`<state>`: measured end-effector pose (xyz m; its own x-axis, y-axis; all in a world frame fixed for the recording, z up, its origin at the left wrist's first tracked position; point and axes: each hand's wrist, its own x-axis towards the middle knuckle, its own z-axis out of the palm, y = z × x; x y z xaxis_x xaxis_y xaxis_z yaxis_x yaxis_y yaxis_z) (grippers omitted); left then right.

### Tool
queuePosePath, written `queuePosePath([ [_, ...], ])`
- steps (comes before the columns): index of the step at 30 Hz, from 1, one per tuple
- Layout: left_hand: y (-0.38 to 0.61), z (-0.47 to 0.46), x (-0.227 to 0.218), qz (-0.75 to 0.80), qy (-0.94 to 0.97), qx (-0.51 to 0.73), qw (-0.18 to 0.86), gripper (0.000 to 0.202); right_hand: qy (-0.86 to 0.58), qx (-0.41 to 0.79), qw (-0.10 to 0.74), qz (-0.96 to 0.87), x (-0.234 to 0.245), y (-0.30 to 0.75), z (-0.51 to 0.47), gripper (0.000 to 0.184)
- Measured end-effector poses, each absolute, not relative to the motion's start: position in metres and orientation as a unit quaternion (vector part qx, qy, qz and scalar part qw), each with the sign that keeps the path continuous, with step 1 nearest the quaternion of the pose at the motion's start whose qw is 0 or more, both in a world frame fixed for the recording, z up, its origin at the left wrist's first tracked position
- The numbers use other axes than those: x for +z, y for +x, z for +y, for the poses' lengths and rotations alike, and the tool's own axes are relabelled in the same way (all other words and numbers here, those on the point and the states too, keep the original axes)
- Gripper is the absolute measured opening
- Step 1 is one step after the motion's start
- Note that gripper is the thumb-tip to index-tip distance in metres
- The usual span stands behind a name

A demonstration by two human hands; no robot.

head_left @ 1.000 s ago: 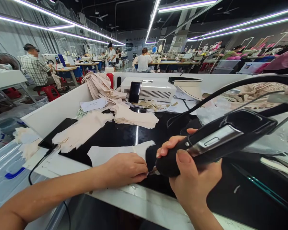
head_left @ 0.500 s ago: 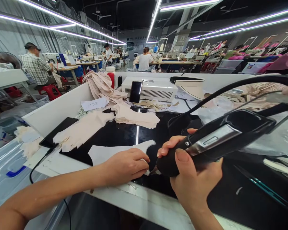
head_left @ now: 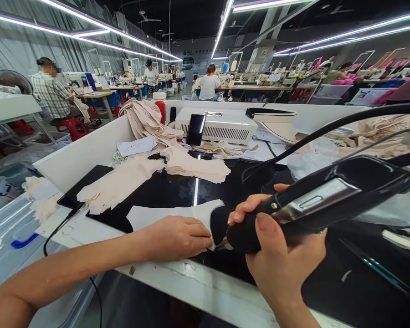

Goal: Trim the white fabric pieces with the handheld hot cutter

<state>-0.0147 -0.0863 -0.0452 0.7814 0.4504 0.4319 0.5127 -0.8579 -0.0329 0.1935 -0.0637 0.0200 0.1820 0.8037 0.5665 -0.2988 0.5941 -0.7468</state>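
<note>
My right hand point(head_left: 280, 246) is closed around a black corded hand tool point(head_left: 314, 202), which has a silver plate along its side. The tool slants down to the left. Its thin metal tip point(head_left: 222, 246) is at the lower right corner of a white, curved-edged flat piece point(head_left: 167, 216). My left hand point(head_left: 181, 237) lies on that piece, fingers together and bent over its right edge close to the tip. Its fingertips are partly hidden. Whether the piece is paper or cloth I cannot tell. Underneath is a glossy black work surface point(head_left: 150, 193).
Stacked beige cloth pieces point(head_left: 198, 166) and more beige pieces point(head_left: 123, 182) lie behind my left hand. A phone point(head_left: 195, 130) leans against a white vented box point(head_left: 218, 125). The tool's black cable point(head_left: 310, 134) arches over clear plastic bags point(head_left: 310, 159). Several people work at sewing tables beyond.
My left fingers have lowered onto the white piece's edge. The tool has shifted slightly right, and its tip shows more clearly. A skin-coloured shape at the upper right edge has left view.
</note>
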Motion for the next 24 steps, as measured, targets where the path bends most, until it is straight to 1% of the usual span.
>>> queuePosePath([
  [3, -0.015, -0.088, -0.045, -0.264, -0.938, -0.205, 0.093, 0.019, -0.247, 0.377, 0.73, -0.513, 0.02, 0.194, -0.064, 0.057],
  [9, -0.013, -0.09, -0.044, -0.274, -0.937, -0.181, 0.118, 0.018, -0.262, 0.363, 0.725, -0.523, 0.018, 0.193, -0.063, 0.055],
  [15, -0.009, -0.092, -0.043, -0.28, -0.929, -0.167, 0.175, 0.036, -0.262, 0.358, 0.73, -0.52, 0.021, 0.193, -0.063, 0.06],
  [17, -0.008, -0.094, -0.042, -0.288, -0.924, -0.171, 0.183, 0.039, -0.262, 0.362, 0.731, -0.516, 0.022, 0.193, -0.063, 0.061],
  [20, -0.005, -0.097, -0.041, -0.299, -0.924, -0.17, 0.167, 0.035, -0.265, 0.365, 0.733, -0.51, 0.023, 0.193, -0.063, 0.062],
  [24, 0.0, -0.098, -0.041, -0.36, -0.91, -0.191, 0.077, 0.032, -0.273, 0.36, 0.729, -0.514, 0.023, 0.193, -0.063, 0.062],
])
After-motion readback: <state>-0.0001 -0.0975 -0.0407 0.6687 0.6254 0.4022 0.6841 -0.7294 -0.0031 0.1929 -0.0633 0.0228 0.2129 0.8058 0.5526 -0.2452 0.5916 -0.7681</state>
